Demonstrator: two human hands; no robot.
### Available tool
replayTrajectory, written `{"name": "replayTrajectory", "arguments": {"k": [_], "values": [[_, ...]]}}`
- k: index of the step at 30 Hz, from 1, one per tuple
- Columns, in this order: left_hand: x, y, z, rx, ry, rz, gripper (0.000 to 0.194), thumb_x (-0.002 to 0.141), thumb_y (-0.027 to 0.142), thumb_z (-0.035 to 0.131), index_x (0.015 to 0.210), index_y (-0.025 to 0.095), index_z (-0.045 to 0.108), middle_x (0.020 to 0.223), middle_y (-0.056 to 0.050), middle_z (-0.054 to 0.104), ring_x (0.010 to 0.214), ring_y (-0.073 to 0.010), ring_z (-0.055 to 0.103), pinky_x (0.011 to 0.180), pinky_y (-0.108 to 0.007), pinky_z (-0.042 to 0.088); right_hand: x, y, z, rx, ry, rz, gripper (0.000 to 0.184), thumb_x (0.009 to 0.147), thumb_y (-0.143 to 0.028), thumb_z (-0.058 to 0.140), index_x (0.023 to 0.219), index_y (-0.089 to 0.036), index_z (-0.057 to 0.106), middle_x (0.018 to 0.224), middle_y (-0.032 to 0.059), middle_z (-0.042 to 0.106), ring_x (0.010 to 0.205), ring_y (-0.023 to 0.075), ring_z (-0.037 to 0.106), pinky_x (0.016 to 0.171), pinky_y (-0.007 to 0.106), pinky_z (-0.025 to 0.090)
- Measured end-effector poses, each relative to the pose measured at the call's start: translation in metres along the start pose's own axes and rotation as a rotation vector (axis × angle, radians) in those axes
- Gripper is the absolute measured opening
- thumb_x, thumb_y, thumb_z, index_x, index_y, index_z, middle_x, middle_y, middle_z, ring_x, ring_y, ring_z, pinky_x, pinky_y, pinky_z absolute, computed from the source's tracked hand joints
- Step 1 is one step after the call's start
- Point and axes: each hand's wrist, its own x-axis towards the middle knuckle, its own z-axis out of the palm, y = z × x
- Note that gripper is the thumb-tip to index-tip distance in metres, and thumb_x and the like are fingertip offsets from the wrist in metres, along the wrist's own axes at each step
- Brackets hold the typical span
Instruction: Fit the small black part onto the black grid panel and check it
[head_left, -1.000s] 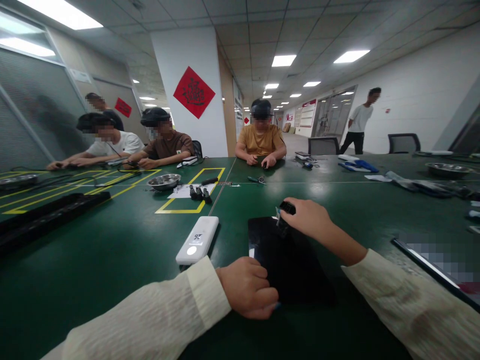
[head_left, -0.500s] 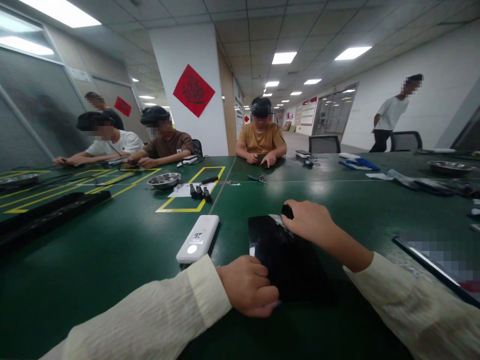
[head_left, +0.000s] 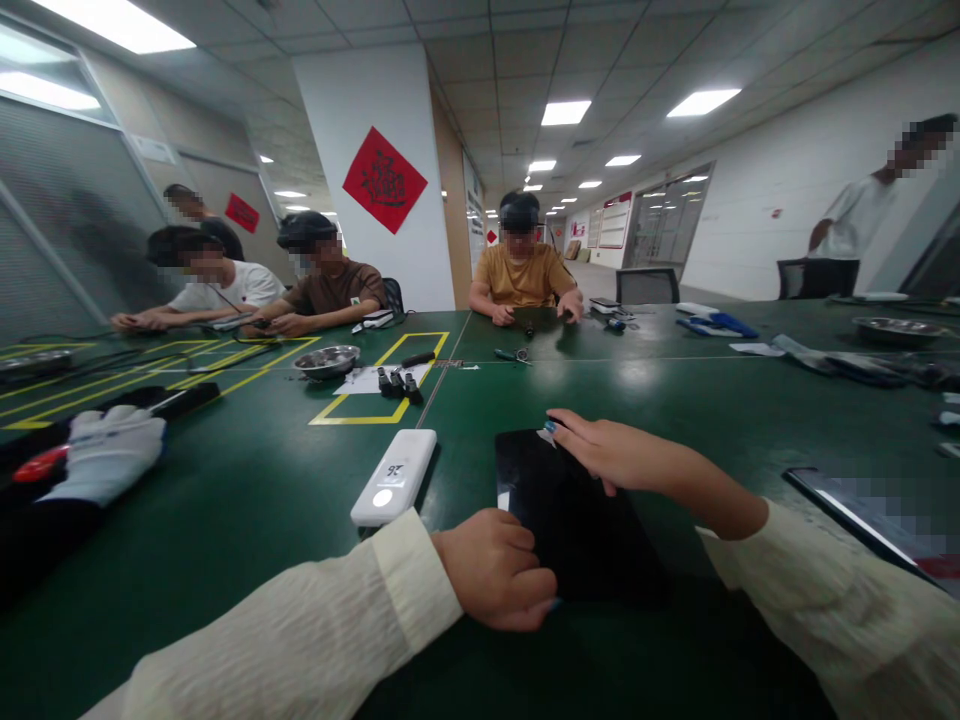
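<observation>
A black tablet (head_left: 570, 520) lies flat on the green table (head_left: 247, 520) in front of me. My left hand (head_left: 495, 570) is curled into a fist, its knuckles pressing on the tablet's near left corner. My right hand (head_left: 607, 455) lies stretched out over the tablet's far edge, fingers flat. Its fingertips touch a small pale-blue tab (head_left: 550, 429) at the tablet's top. I see nothing held in either hand.
A white device (head_left: 394, 478) showing "26" lies left of the tablet. At far left a co-worker's white-gloved hand (head_left: 105, 455) rests beside a red-handled tool (head_left: 37, 463). Farther back are a metal bowl (head_left: 328, 362) and small black parts (head_left: 397, 383). Another dark slab (head_left: 862, 510) lies right.
My right hand dropped onto the tablet and flattened; the small black object it held up is out of sight. A white-gloved hand entered at the left. The standing person walked right.
</observation>
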Motion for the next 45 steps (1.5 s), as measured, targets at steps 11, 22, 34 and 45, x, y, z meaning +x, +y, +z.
{"name": "replayTrajectory", "arguments": {"k": [11, 22, 34, 45], "values": [[0.001, 0.000, -0.001, 0.004, -0.034, 0.004, 0.021, 0.083, 0.022, 0.045, 0.061, 0.020, 0.046, 0.044, 0.004, 0.045, 0.044, -0.0123, 0.042, 0.042, -0.028, 0.026, -0.004, 0.005, -0.007, 0.052, -0.073, -0.034, 0.051, 0.093, -0.049, 0.030, 0.133, -0.018, 0.034, 0.090, 0.0069, 0.065, 0.046, 0.0109, 0.059, 0.058, 0.024, 0.045], [0.000, -0.001, -0.001, 0.020, -0.068, 0.019, 0.023, 0.083, 0.024, 0.047, 0.061, 0.021, 0.043, 0.044, 0.004, 0.045, 0.044, -0.0114, 0.043, 0.041, -0.027, 0.027, 0.027, 0.049, -0.021, -0.302, 0.090, 0.231, 0.049, 0.093, -0.042, 0.027, 0.097, -0.011, 0.065, 0.094, 0.0126, 0.069, 0.046, 0.0133, 0.061, 0.058, 0.028, 0.044], [-0.001, 0.000, 0.000, -0.004, -0.093, -0.015, 0.022, 0.083, 0.024, 0.045, 0.061, 0.021, 0.045, 0.045, 0.003, 0.047, 0.045, -0.0128, 0.043, 0.041, -0.028, 0.028, 0.049, 0.091, 0.005, -0.374, 0.083, 0.282, 0.035, 0.088, -0.028, 0.040, 0.080, -0.012, 0.071, 0.079, 0.0128, 0.070, 0.067, 0.0207, 0.066, 0.060, 0.030, 0.046], [0.007, 0.002, -0.004, -0.282, -0.164, -0.299, 0.014, 0.084, 0.020, 0.040, 0.079, 0.018, 0.053, 0.051, 0.003, 0.054, 0.045, -0.0107, 0.050, 0.046, -0.022, 0.036, 0.016, 0.019, -0.018, -0.447, 0.329, -0.022, 0.037, 0.092, -0.029, 0.031, 0.083, -0.015, 0.064, 0.084, 0.0097, 0.068, 0.074, 0.0184, 0.060, 0.061, 0.027, 0.035]]}}
